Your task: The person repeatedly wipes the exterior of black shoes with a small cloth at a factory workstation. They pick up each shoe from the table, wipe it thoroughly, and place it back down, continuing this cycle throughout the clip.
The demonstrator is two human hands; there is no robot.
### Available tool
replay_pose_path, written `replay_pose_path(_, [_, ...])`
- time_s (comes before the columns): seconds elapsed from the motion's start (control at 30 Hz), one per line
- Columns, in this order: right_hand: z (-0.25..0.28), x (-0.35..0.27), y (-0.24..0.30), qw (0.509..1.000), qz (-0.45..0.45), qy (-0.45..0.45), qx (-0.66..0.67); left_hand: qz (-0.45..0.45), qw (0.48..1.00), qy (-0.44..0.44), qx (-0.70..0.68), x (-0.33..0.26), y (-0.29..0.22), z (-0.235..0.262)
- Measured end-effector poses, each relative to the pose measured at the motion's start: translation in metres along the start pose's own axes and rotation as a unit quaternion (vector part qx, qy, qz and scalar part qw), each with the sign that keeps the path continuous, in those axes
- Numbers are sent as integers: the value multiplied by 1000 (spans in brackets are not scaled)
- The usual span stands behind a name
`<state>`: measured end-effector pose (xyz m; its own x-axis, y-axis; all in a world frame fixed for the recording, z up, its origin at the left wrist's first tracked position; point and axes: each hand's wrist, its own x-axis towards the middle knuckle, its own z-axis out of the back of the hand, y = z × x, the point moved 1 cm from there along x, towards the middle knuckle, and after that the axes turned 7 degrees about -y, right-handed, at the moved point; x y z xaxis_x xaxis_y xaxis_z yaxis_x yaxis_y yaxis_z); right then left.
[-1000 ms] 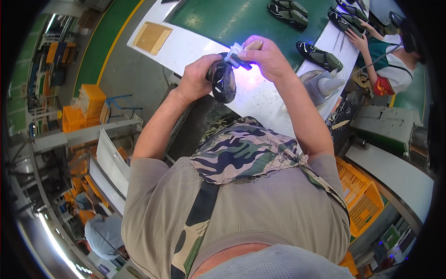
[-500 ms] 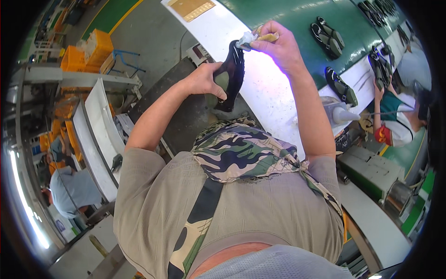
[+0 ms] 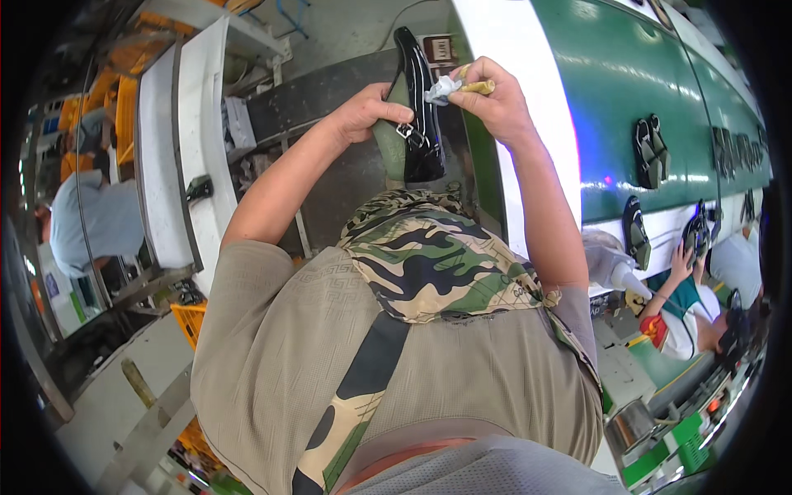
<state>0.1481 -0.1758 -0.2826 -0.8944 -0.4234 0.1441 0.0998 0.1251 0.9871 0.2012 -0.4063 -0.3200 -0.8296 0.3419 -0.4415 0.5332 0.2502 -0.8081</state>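
**poster1:** Two hands on one shoe, far as I can see. The left hand (image 3: 363,111) has its fingers wrapped tight around a glossy black shoe (image 3: 417,107), thumb across the side by the little metal buckle, holding it up in the air, heel end toward the person's cap and well off the desk (image 3: 528,148). The right hand (image 3: 487,103) has its fingers pinched together on a small brush (image 3: 462,85) with a pale handle; the whitish tip sits right against the shoe's upper edge, just past the left fingertips.

**poster2:** What could go wrong? My guess is smearing. The brush tip is really close to the left thumb, so a slip could put whatever's on it onto the skin or onto the shiny face of the shoe. Nothing supports the shoe underneath either, so a loosened grip could let it twist or fall.

**poster1:** Agreed. Containers: an orange crate (image 3: 191,318) sits down below the left elbow, can't tell what's in it. More black shoes (image 3: 649,153) lie loose on the green belt (image 3: 660,74) beyond the right-hand fingers, not in anything. Another person's hand (image 3: 683,262) is on one further along.
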Motion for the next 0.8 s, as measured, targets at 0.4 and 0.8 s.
replay_pose_path(0.4, [-77,22,-43,987,-62,144,-34,-63,951,-157,-260,-53,58,120])
replay_pose_path(0.8, [-132,34,-89,965,-231,7,122,-178,882,-157,-407,-80,89,156])
